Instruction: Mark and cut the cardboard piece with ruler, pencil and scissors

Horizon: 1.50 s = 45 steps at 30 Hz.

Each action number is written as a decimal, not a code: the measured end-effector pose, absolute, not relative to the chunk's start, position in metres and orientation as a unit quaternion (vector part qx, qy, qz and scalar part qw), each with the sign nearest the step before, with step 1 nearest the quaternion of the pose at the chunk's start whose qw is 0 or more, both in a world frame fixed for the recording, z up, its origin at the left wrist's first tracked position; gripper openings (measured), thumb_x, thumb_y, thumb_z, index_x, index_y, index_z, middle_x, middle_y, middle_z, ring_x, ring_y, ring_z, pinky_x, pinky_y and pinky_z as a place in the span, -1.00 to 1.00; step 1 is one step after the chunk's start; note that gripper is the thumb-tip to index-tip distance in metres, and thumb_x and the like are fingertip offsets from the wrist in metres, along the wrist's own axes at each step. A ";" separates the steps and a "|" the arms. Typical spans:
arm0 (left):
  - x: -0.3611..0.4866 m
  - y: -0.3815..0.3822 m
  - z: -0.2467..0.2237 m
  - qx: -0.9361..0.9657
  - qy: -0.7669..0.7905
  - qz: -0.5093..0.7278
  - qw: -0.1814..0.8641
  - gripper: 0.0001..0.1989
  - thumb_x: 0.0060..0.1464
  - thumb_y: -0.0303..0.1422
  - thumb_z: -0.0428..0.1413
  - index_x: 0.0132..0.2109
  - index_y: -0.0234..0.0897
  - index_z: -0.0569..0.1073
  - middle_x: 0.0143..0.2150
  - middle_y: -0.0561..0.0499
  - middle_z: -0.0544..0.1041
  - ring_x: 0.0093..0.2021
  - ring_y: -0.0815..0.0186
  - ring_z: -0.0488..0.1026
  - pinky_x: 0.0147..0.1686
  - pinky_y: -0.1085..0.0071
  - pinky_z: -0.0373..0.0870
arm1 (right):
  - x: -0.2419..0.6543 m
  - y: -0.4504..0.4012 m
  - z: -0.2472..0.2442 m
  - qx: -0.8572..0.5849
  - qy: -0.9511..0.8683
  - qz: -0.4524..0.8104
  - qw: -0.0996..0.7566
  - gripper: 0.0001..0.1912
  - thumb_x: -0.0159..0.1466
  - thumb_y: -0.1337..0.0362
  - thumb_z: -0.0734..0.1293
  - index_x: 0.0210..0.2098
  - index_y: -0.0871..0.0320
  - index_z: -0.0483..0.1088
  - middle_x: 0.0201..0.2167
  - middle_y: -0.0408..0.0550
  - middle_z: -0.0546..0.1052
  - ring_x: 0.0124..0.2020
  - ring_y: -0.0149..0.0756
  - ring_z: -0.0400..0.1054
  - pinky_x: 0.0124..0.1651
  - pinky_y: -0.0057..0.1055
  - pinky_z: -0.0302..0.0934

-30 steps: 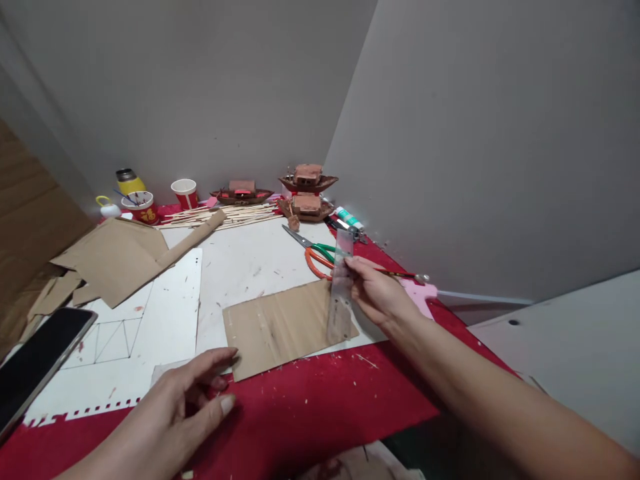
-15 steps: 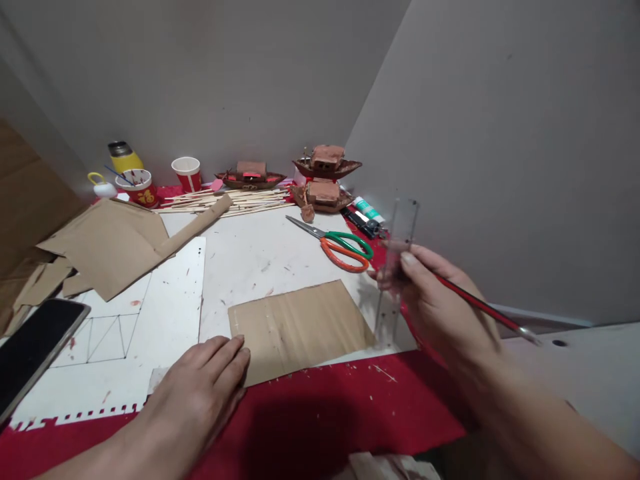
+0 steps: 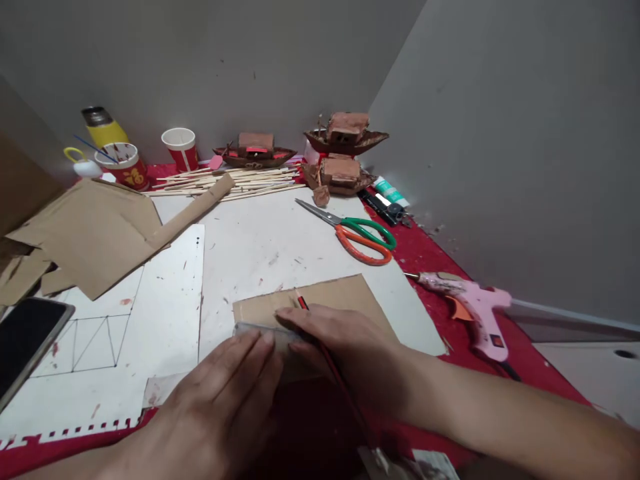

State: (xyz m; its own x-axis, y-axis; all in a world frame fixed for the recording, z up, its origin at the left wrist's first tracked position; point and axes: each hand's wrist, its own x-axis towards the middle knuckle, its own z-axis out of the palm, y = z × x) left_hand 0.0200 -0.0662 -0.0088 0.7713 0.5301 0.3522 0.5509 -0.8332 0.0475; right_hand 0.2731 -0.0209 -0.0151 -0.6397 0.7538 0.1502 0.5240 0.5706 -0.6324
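Observation:
A brown cardboard rectangle (image 3: 357,300) lies before me on the white board, with a clear ruler (image 3: 243,328) laid across it. My left hand (image 3: 225,387) grips the ruler's left end, fingers close together over it. In my right hand (image 3: 345,343) is a red and black pencil (image 3: 334,373), its tip pointing away from me over the cardboard. The right fingers also touch the ruler, and the hand covers much of it. Scissors (image 3: 360,237) with green and orange handles lie open beyond the right hand.
A pink glue gun (image 3: 467,303) lies at the right. Behind are wooden sticks (image 3: 250,180), model boats (image 3: 345,175) and paper cups (image 3: 180,148). At the left are cardboard scraps (image 3: 100,233), a paper drawing (image 3: 165,293) and a phone (image 3: 33,343).
My right hand has brought the ruler down from the right onto the cardboard, still with the pencil. My left hand has moved onto the ruler. The glue gun now shows.

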 end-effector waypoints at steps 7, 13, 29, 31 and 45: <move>0.022 -0.064 -0.026 -0.939 -0.323 -0.113 0.031 -0.41 0.22 -0.21 0.08 0.22 -0.65 0.34 0.20 -0.47 0.44 0.19 -0.12 0.42 -0.01 0.13 0.56 | 0.280 -0.032 -0.008 -0.364 -0.876 0.238 0.209 -0.58 0.34 0.32 0.31 0.18 0.13 0.31 -0.19 0.04 0.55 -0.23 -0.16 0.41 -0.17 -0.23 0.31; 0.025 -0.062 -0.017 -0.944 -0.318 -0.066 0.051 -0.39 0.24 -0.15 0.05 0.24 -0.60 0.33 0.24 -0.40 0.43 0.20 -0.07 0.42 0.05 0.14 0.52 | 0.303 -0.046 -0.023 -0.372 -0.888 0.176 0.206 -0.50 0.36 0.30 0.33 0.27 0.14 0.23 -0.02 0.08 0.52 -0.05 -0.11 0.40 -0.02 -0.21 0.31; 0.018 -0.055 -0.012 -0.944 -0.323 -0.024 0.066 -0.25 0.22 0.03 0.04 0.32 -0.50 0.26 0.29 -0.45 0.34 0.29 -0.17 0.29 0.07 0.05 0.46 | 0.315 -0.042 -0.022 -0.355 -0.869 0.201 0.281 -0.56 0.33 0.48 0.29 0.18 0.17 0.32 -0.15 0.09 0.57 -0.19 -0.20 0.45 -0.19 -0.34 0.42; 0.019 -0.054 -0.012 -0.949 -0.310 -0.024 0.056 -0.25 0.23 0.02 0.04 0.32 -0.52 0.25 0.30 -0.38 0.35 0.30 -0.10 0.29 0.12 0.09 0.42 | 0.314 -0.041 -0.024 -0.361 -0.865 0.192 0.289 -0.58 0.32 0.50 0.28 0.16 0.18 0.33 -0.16 0.09 0.57 -0.20 -0.19 0.45 -0.19 -0.32 0.42; 0.025 -0.053 -0.009 -0.949 -0.313 0.004 0.031 -0.08 0.09 0.07 0.15 0.39 -0.48 0.14 0.37 -0.38 0.24 0.40 -0.15 0.07 0.21 0.03 0.30 | 0.316 -0.044 -0.032 -0.371 -0.869 0.159 0.285 -0.64 0.34 0.47 0.27 0.11 0.18 0.37 -0.15 0.10 0.59 -0.12 -0.17 0.47 -0.13 -0.31 0.46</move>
